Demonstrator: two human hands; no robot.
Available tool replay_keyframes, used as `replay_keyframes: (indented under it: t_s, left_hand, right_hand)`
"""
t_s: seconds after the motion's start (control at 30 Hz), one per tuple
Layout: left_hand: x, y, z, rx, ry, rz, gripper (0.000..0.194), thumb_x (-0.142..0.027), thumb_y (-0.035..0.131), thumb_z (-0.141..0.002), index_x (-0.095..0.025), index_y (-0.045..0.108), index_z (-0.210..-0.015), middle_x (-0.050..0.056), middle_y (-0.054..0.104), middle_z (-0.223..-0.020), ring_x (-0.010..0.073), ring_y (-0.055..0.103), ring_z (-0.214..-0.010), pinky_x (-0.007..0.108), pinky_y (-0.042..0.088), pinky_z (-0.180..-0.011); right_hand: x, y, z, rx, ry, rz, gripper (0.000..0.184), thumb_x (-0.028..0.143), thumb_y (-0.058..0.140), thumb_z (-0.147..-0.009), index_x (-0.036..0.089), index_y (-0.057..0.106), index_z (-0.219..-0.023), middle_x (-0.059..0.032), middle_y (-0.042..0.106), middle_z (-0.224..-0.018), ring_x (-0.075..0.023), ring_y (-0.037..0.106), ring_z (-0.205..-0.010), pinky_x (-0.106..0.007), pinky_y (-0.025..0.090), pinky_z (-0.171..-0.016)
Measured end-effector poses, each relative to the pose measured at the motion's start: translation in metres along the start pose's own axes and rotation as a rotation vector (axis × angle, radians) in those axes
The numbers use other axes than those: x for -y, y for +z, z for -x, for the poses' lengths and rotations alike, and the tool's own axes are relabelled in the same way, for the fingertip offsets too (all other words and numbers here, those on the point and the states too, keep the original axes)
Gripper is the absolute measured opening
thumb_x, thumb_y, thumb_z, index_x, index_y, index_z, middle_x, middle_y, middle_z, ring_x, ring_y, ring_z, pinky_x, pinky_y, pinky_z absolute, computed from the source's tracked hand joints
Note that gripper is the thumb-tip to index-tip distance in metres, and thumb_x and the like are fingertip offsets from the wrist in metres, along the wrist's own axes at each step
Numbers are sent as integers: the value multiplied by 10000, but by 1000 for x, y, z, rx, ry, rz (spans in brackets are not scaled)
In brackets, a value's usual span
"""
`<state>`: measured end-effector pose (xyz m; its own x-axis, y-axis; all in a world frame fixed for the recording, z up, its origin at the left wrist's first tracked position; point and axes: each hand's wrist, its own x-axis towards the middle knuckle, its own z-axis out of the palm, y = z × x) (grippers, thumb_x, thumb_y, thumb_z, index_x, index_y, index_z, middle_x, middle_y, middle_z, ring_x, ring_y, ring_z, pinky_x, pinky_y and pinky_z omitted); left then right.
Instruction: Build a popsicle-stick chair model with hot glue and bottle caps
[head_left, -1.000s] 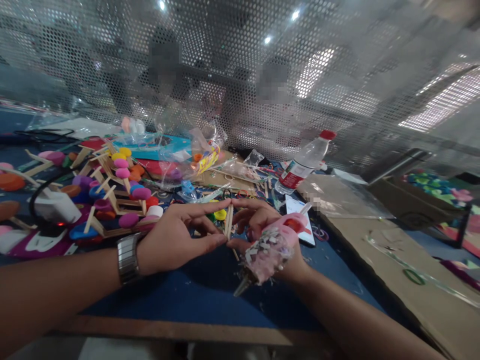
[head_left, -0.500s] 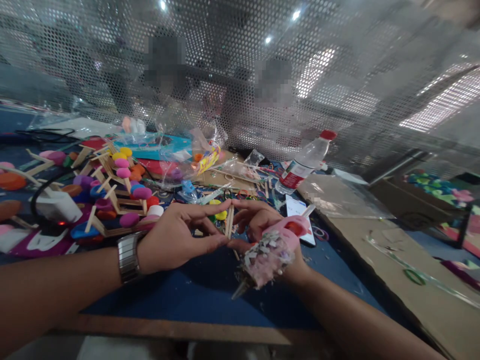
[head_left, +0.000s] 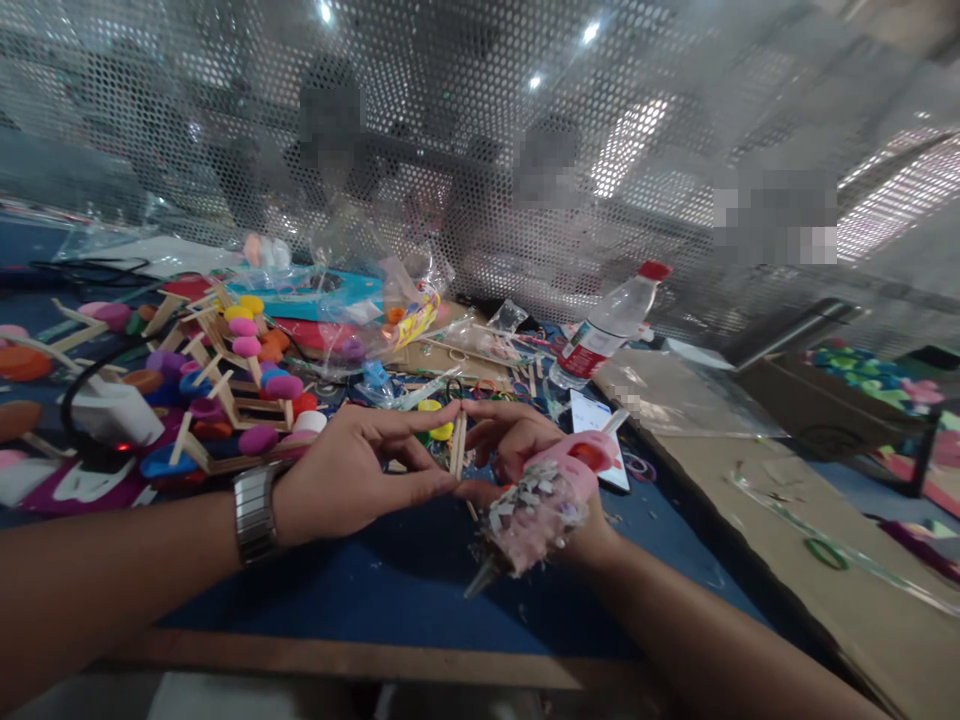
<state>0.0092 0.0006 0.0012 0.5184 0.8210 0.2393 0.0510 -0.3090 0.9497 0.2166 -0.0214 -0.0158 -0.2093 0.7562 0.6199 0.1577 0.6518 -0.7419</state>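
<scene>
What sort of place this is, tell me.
Probably a craft workspace: the right hand holds what looks like a pink glue gun, and small wooden stick frames lie among colourful rounded pieces.

The ends of the wooden sticks [head_left: 458,447] are covered by the person's left fingers [head_left: 416,420] and right fingers [head_left: 501,410]; the pink glue gun [head_left: 540,510] hides much of the right palm and part of the phone [head_left: 589,410], whose screen text is too small to read; print on the bottle label [head_left: 587,353] is blurred; the left forearm [head_left: 120,570] runs off the left edge, the right forearm [head_left: 697,620] off the bottom; figures [head_left: 337,190] beyond the mesh [head_left: 465,240] are indistinct; a brown disc [head_left: 15,420] is cut off at left.
</scene>
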Motion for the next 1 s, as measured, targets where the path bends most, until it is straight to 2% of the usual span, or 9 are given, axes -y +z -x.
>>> replay_keyframes:
  t_s: [0.3,0.6,0.77,1.0]
  left_hand:
    - [-2,-1,0,12,1,-28,547,-220,766,-753,-128,667,-1283,44,787,-705,117,643,-529,201,528,-523]
    - [-1,-1,1,17,80,-96,540,-211,756,-783,-129,650,-1305,30,783,-703,126,668,-582,217,553,-600]
    - [-2,-4,1,48,110,-123,605,-186,772,-769,-149,611,-1351,37,790,-755,153,718,-699,238,574,-689]
    - [-2,-5,0,43,99,-139,626,-219,822,-738,-151,629,-1330,37,785,-774,152,708,-706,254,570,-719]
  right_hand:
    - [-1,1,1,-15,31,2,421,225,870,-682,226,452,-633,-57,713,-1149,-172,701,-796,-358,617,-684]
    - [-3,-1,1,2,24,-56,417,142,870,-667,216,460,-643,-37,708,-1181,-161,701,-817,-328,600,-688]
    - [-3,-2,2,-12,48,-60,426,207,873,-679,220,449,-642,-39,698,-1207,-160,696,-811,-336,602,-701]
    - [-2,-2,1,-20,85,-60,436,264,896,-646,227,462,-637,-49,705,-1167,-174,682,-789,-364,594,-706]
